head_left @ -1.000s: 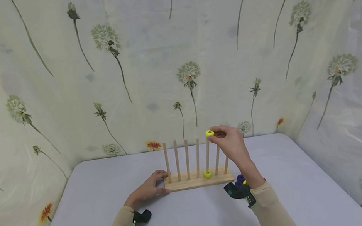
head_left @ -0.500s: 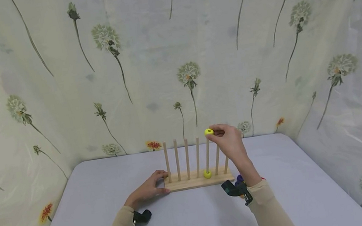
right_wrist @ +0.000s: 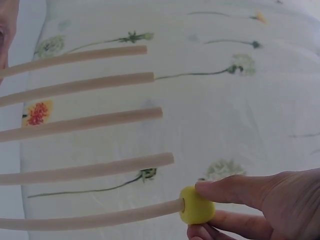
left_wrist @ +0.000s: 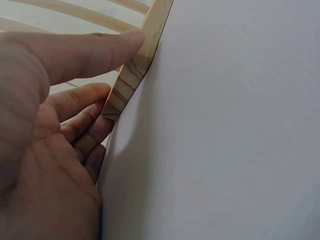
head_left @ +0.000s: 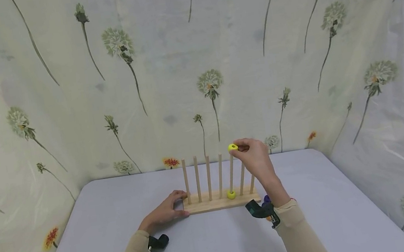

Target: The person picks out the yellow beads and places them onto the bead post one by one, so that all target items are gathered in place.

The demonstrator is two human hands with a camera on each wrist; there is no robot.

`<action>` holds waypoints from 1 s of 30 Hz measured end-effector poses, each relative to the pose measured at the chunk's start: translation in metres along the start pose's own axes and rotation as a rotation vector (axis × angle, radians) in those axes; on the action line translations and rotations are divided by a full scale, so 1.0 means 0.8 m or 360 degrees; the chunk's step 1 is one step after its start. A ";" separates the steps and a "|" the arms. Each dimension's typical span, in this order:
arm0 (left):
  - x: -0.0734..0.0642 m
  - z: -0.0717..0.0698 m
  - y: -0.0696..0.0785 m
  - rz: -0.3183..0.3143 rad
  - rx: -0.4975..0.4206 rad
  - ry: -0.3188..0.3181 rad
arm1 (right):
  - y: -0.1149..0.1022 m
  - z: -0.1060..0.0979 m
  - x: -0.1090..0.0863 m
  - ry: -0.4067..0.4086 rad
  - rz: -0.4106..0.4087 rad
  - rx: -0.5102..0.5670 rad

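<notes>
A wooden peg stand (head_left: pixel 219 204) bears a row of several upright pegs. My left hand (head_left: pixel 166 209) grips its left end, with the thumb at the front edge and the fingers at the back; the left wrist view shows thumb and fingers on either side of the base's end (left_wrist: pixel 127 82). Between right thumb and fingers, my right hand (head_left: pixel 257 160) pinches a yellow bead (right_wrist: pixel 196 206). That bead sits at the tip of the third peg from the right, and the peg's end (right_wrist: pixel 172 206) meets its hole. Another yellow bead (head_left: pixel 231 195) rests at the foot of this same peg.
Beside the stand's right end lie a purple bead (head_left: pixel 267 198) and an orange piece (head_left: pixel 268 219), mostly hidden by my right wrist and its camera (head_left: pixel 259 209). A white tabletop (head_left: pixel 212 246) spreads beneath, with a flower-patterned curtain (head_left: pixel 164 83) behind.
My right hand with the yellow bead has shifted very slightly left, and its wrist has tilted a little, covering more of the loose beads. The left hand and stand stay in place.
</notes>
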State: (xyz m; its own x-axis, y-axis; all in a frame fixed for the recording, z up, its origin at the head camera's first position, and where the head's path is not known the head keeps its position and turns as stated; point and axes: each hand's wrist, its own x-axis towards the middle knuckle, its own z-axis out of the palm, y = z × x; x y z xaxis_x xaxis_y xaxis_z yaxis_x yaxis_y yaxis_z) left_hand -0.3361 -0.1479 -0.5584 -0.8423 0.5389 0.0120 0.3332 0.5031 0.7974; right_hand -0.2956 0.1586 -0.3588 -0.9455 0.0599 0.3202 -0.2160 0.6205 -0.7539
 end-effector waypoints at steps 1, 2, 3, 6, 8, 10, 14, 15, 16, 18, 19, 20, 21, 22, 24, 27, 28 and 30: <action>0.000 0.000 0.000 -0.0006 -0.0003 0.0000 | 0.000 0.001 0.000 0.0005 -0.0004 0.0002; -0.001 0.001 0.001 -0.0014 -0.0008 0.0002 | 0.001 0.001 -0.001 0.0008 -0.0008 0.0004; -0.001 0.001 0.001 -0.0023 -0.0013 0.0003 | 0.001 0.001 -0.001 0.0011 -0.0009 0.0006; -0.001 0.001 0.002 -0.0028 -0.0017 0.0006 | 0.001 0.002 -0.001 0.0012 -0.0008 0.0014; -0.001 0.000 0.002 -0.0026 -0.0018 0.0004 | 0.001 0.002 -0.001 0.0009 -0.0008 0.0020; -0.001 -0.001 0.002 -0.0023 -0.0018 0.0002 | 0.001 0.002 -0.001 0.0003 -0.0009 0.0020; -0.001 -0.001 0.002 -0.0034 -0.0025 0.0000 | 0.002 0.001 -0.001 -0.0005 -0.0011 0.0022; -0.001 0.000 0.002 -0.0037 -0.0028 -0.0001 | 0.002 0.001 -0.002 -0.0007 -0.0010 0.0020; -0.001 0.000 0.001 -0.0040 -0.0031 -0.0001 | 0.002 0.001 -0.002 -0.0008 -0.0013 0.0019; 0.000 0.000 0.001 -0.0043 -0.0042 -0.0002 | 0.001 0.001 -0.002 -0.0010 -0.0008 0.0024; 0.000 0.000 0.001 -0.0041 -0.0038 -0.0003 | 0.001 0.001 -0.003 -0.0008 -0.0004 0.0027; 0.000 0.000 0.001 -0.0043 -0.0039 0.0000 | 0.001 0.000 -0.003 -0.0009 -0.0004 0.0029; 0.000 0.000 0.001 -0.0039 -0.0034 0.0000 | 0.001 0.000 -0.003 -0.0009 -0.0003 0.0032; 0.000 0.000 0.001 -0.0037 -0.0032 0.0003 | 0.001 0.000 -0.003 -0.0009 -0.0005 0.0034; 0.000 0.000 0.001 -0.0033 -0.0027 0.0004 | 0.000 0.000 -0.004 -0.0010 0.0004 0.0039; -0.001 0.000 0.002 -0.0029 -0.0029 0.0002 | -0.001 0.000 -0.005 -0.0013 0.0005 0.0041; -0.001 0.000 0.002 -0.0030 -0.0033 0.0001 | -0.001 0.000 -0.005 -0.0013 0.0006 0.0044; -0.001 0.000 0.002 -0.0029 -0.0034 -0.0003 | -0.001 0.000 -0.005 -0.0011 0.0003 0.0044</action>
State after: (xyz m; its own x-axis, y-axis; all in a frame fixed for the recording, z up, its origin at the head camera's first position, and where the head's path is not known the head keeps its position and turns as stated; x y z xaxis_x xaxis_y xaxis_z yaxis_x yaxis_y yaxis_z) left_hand -0.3348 -0.1474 -0.5567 -0.8472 0.5312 -0.0040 0.3085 0.4981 0.8104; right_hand -0.2914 0.1578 -0.3596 -0.9475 0.0559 0.3149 -0.2206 0.5986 -0.7701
